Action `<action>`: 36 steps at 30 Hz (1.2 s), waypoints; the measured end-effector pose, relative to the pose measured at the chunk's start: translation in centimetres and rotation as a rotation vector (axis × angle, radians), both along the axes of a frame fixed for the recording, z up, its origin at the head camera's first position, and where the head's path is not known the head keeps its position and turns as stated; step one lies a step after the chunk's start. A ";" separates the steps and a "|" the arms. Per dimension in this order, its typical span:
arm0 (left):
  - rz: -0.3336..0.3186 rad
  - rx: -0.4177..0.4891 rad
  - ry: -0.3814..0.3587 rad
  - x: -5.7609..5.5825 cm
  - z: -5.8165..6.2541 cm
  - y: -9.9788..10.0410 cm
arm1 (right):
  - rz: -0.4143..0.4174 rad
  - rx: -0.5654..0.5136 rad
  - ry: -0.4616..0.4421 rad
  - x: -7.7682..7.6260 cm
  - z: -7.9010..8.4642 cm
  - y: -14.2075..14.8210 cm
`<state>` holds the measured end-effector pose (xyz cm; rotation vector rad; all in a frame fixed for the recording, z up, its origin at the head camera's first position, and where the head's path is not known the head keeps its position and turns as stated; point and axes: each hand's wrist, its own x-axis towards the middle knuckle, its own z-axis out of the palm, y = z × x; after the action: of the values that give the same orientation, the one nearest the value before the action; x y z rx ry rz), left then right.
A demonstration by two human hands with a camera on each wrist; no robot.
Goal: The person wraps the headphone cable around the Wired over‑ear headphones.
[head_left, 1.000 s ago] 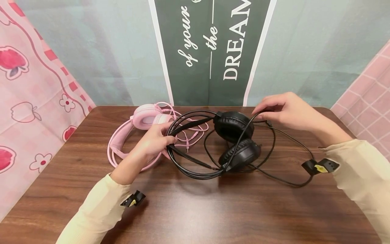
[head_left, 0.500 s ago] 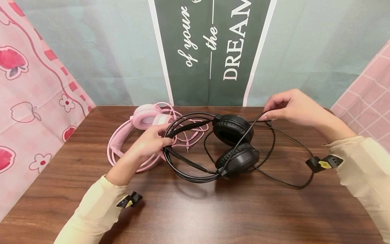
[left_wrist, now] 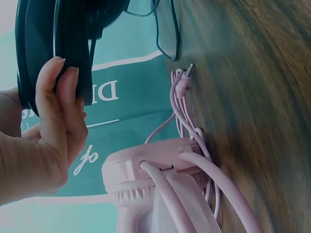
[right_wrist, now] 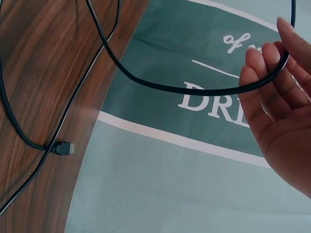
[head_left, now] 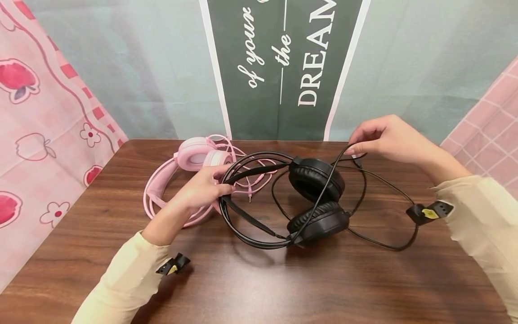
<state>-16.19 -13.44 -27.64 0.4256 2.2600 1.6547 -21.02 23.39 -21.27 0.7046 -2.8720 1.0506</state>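
Observation:
My left hand [head_left: 204, 189] grips the headband of the black headphones [head_left: 317, 225], whose two padded ear cups point right. The headphones are held above the table, a shadow beneath the band. In the left wrist view, fingers curl around the black band [left_wrist: 73, 43]. My right hand [head_left: 390, 137] pinches the black cable [head_left: 329, 177], lifting a loop that runs down across the ear cups. The right wrist view shows the cable lying between thumb and fingers of the right hand [right_wrist: 282, 92]. A USB plug [right_wrist: 64, 148] on the cable lies at the table's back edge.
Pink headphones [head_left: 162, 177] with a bundled pink cable [head_left: 259, 180] lie at the back left, partly behind my left hand. More black cable [head_left: 388, 246] loops over the wooden table [head_left: 283, 288]. A printed cloth [head_left: 279, 67] hangs behind the table.
The black headphones have shifted slightly, their ear cups now lower and nearer the front. My right hand has moved right and a little up with the cable. The pink headphones stay put.

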 end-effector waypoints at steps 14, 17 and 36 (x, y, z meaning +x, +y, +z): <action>-0.030 -0.004 -0.002 0.5 0.4 2.0 | 0.078 0.098 0.038 -0.8 0.3 -2.0; -0.037 0.017 -0.005 0.6 0.5 2.3 | 0.067 0.139 0.052 -0.9 0.4 -2.4; -0.034 0.008 0.036 0.7 0.5 2.7 | 0.100 0.204 0.003 -2.0 -0.8 -2.9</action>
<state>-15.46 -10.70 -27.13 0.4971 2.2595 1.6528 -23.06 20.51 -22.12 0.8668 -2.9982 0.7701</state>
